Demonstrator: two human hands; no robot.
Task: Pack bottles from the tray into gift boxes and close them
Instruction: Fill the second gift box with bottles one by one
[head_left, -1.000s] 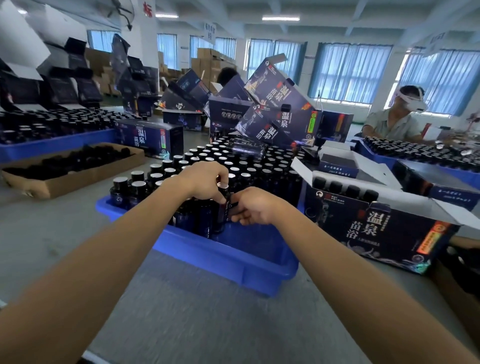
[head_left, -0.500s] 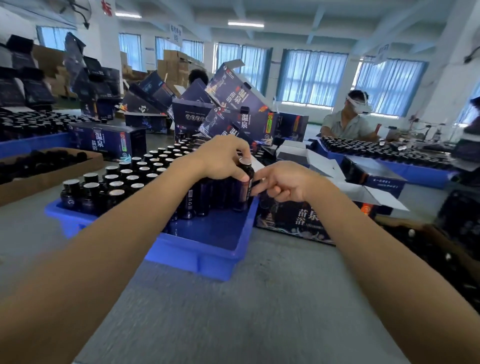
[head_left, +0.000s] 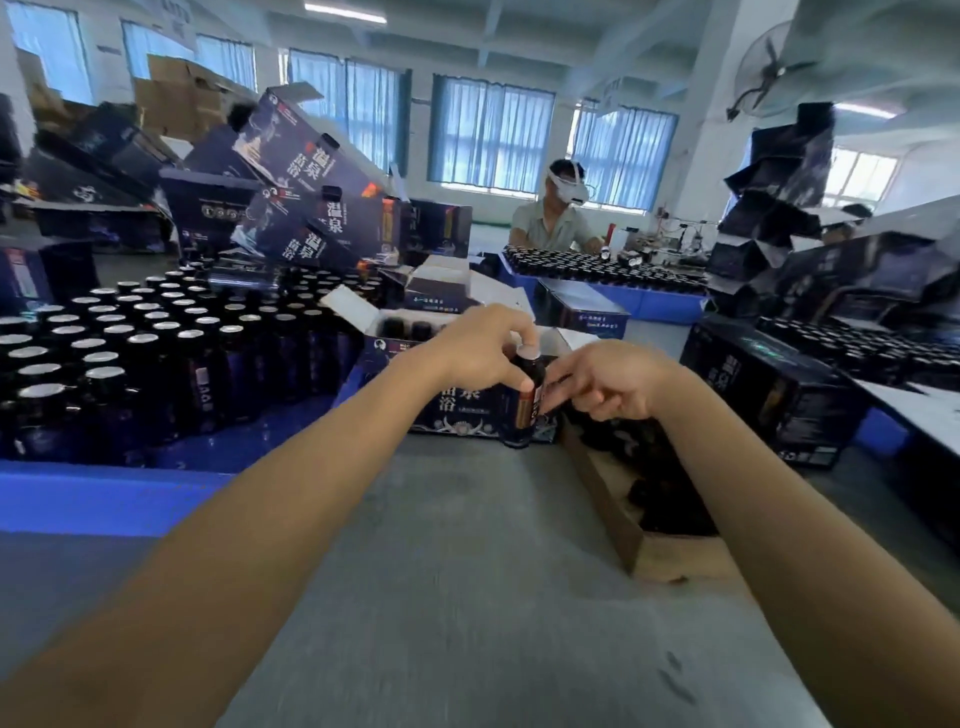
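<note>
Head view, left hand (head_left: 478, 353) grips bottle (head_left: 529, 402) at gift box (head_left: 457, 410) edge, right hand (head_left: 613, 379) loose, touching it

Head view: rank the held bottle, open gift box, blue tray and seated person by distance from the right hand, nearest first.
1. The bottle, touched by fingers of the right hand and gripped by the left hand.
2. The gift box, just behind the bottle.
3. The blue tray, off to the left.
4. The person, far back across the room.
</note>
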